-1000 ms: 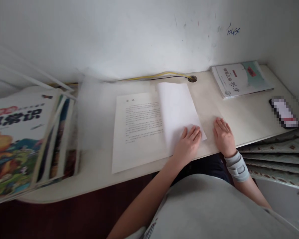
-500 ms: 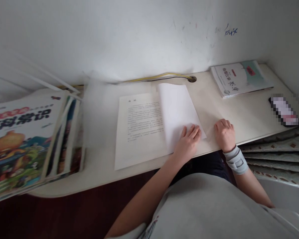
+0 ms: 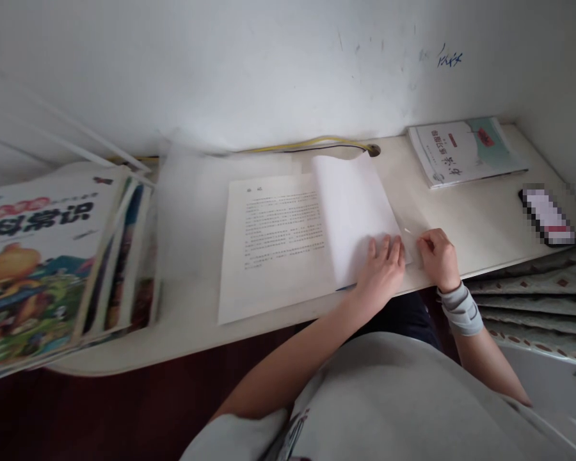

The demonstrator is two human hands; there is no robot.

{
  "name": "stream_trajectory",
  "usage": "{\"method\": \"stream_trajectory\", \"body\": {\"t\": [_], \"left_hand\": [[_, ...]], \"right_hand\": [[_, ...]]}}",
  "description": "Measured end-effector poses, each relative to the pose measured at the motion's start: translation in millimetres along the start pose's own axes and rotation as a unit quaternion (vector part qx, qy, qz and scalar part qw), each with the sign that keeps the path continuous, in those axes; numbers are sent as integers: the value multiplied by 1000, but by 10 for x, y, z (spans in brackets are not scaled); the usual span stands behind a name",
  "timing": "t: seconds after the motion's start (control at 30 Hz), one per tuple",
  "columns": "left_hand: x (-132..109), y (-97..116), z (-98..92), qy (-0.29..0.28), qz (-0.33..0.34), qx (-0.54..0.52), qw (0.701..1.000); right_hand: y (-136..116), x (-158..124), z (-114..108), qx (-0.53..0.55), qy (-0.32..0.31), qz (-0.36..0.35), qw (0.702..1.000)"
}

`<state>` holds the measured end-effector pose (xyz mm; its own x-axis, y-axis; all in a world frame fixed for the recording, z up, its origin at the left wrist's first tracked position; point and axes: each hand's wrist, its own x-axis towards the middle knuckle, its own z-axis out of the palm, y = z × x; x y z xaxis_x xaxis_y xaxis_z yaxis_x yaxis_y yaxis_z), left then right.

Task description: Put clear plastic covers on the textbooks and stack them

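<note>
White wall (image 3: 269,70) at the back, scuffed, with blue handwriting (image 3: 450,59) toward the right. Below it we see a long pale surface (image 3: 480,224); a yellow cable (image 3: 317,141) runs along its rear edge to a round hole (image 3: 374,151).

Near the middle of the surface lies a printed page (image 3: 273,246), its title at upper left and lines of text beneath. To its right, a blank white page (image 3: 358,214) covers the ends of some lines, its upper edge bowed upward; whether the two are joined we cannot tell. A small dark-blue sliver (image 3: 345,288) shows at the white page's lower edge, beside the left forearm.

Left hand (image 3: 381,269): palm down on the white page's lower right corner, fingers slightly spread, grasping nothing that we can make out. Right hand (image 3: 438,256): just right of it, fingers curled in, thumb and forefinger together. A thin clear film (image 3: 407,230) glints by those fingertips; whether it is caught between them we cannot tell. A grey wristband (image 3: 461,310) wraps the right wrist.

Left end: we note a stack of picture books (image 3: 33,269), colourful cover uppermost. Right end: booklets (image 3: 465,152) near the wall, and a phone (image 3: 547,214), its screen pixelated, near the front edge. Patterned fabric (image 3: 532,294) hangs in folds below.
</note>
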<state>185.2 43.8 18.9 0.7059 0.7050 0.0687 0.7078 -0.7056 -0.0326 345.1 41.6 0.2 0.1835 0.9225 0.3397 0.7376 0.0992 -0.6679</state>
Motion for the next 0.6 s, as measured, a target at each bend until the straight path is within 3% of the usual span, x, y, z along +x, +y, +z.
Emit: {"method": "stream_trajectory", "body": {"t": [0.23,0.4,0.5,0.6], "left_hand": [[-77,-12,69,25,77,-33,996],[-134,43,146,61,84,-61,993],[-142,-9,73,23,96,-90,991],[-37,-239,-84,-69,158,-172,970]], "right_hand": [[15,-4,9,-16,0,-6,1000],[38,-29,40,-44,3,-27,999],[36,-49,68,-102,0,-46,994],[24,-71,97,-163,-21,-74,984]]}}
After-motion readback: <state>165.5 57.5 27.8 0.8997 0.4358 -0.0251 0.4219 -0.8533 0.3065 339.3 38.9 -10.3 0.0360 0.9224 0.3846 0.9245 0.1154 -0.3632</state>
